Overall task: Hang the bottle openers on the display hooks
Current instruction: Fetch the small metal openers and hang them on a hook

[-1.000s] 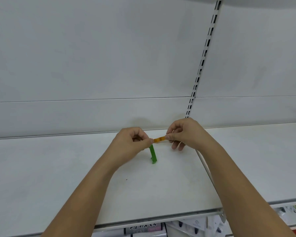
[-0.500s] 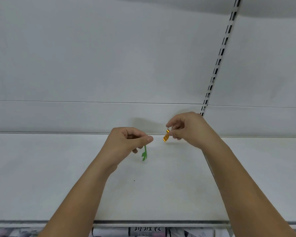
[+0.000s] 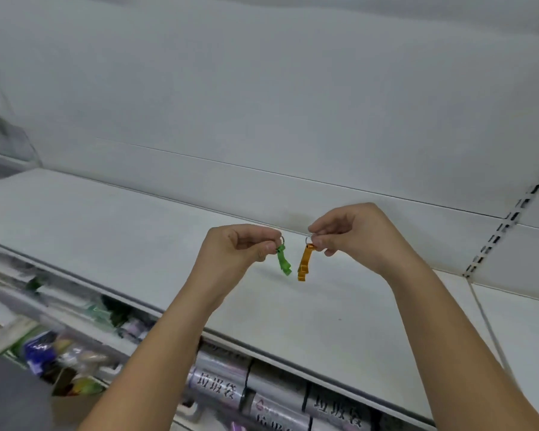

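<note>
Green bottle opener (image 3: 283, 263) and orange bottle opener (image 3: 303, 265), slim, notched, metallic

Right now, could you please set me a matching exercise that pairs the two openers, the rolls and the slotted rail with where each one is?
Things
1. green opener
2. orange opener
3. rolls
4. slotted rail

Places
A. under the shelf
B. hanging from the right hand
C. on the back wall, far right
D. hanging from the left hand

Pairs: 1-D, 2-B, 3-A, 4-C.
</note>
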`<state>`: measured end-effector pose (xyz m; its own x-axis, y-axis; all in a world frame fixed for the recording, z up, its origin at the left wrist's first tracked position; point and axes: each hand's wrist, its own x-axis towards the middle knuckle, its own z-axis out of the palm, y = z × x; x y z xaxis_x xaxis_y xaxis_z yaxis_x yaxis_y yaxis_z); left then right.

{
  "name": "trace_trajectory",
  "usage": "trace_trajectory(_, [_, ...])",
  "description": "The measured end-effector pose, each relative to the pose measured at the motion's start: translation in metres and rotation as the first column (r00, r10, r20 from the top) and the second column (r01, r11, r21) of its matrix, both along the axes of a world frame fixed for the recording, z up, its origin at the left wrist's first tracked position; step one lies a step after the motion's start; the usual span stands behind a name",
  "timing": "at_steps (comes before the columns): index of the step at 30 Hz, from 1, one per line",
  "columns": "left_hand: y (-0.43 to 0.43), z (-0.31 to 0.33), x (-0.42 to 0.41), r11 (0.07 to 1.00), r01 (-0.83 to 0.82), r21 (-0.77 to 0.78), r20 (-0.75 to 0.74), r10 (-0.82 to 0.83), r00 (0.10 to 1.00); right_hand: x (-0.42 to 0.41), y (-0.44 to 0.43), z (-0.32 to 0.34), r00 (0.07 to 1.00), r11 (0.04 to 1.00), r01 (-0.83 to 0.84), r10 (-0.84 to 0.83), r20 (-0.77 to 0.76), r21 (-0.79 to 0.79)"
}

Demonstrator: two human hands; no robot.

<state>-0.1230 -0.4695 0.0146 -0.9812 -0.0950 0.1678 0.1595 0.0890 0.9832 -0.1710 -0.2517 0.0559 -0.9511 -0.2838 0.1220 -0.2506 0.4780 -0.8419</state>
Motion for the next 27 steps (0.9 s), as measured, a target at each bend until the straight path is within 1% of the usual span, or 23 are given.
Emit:
trace_trajectory(3, [-0.038, 0.000, 0.013, 0.997, -0.069, 0.031, -0.026, 0.070, 0.997, 0.001, -0.043, 0.003, 0.999, 0.997, -0.054, 0.054, -0.001, -0.058])
trace_trajectory(6, [-0.091, 0.001, 0.029, 0.984, -0.164, 0.076, -0.052, 0.168, 0.984, 0.007, -0.100, 0.002, 0.989, 0.985, -0.146, 0.147, 0.001, -0.097])
trace_trajectory(9, [-0.149, 0.001, 0.050, 0.959, -0.256, 0.122, -0.071, 0.266, 0.961, 0.015, -0.162, -0.002, 0.966, 0.959, -0.252, 0.258, 0.034, -0.128])
trace_trajectory(13, [-0.222, -0.003, 0.087, 0.912, -0.379, 0.153, -0.079, 0.394, 0.916, 0.025, -0.245, -0.006, 0.926, 0.919, -0.353, 0.371, 0.077, -0.175])
trace_trajectory(17, [-0.294, -0.009, 0.125, 0.849, -0.507, 0.149, -0.076, 0.521, 0.850, 0.041, -0.333, -0.014, 0.872, 0.867, -0.455, 0.480, 0.092, -0.204])
trace_trajectory(20, [-0.345, -0.016, 0.154, 0.791, -0.599, 0.121, -0.058, 0.608, 0.792, 0.057, -0.398, -0.021, 0.831, 0.825, -0.502, 0.543, 0.121, -0.259])
trace_trajectory(24, [-0.400, -0.029, 0.190, 0.698, -0.702, 0.139, -0.012, 0.710, 0.704, 0.077, -0.476, -0.033, 0.768, 0.775, -0.544, 0.614, 0.181, -0.321])
trace_trajectory(27, [-0.432, -0.041, 0.211, 0.626, -0.761, 0.172, 0.021, 0.770, 0.638, 0.088, -0.527, -0.045, 0.705, 0.728, -0.610, 0.679, 0.207, -0.313])
